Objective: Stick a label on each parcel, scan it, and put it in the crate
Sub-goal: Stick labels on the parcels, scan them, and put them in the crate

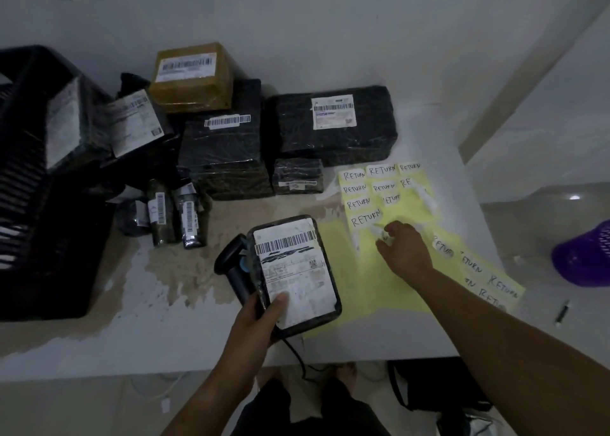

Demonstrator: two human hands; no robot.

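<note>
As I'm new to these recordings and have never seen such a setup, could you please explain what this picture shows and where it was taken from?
There is no machine here: a person works with bare hands, and the single picture comes from a camera worn on their head, looking down at a white table. The left hand grips a flat black parcel with a printed barcode label. A black handheld scanner sits partly behind it. The right hand reaches to the yellow sheets of handwritten RETURN labels; blur hides whether it pinches one. More wrapped parcels and a brown box wait at the back, and the black crate stands on the left.
</note>
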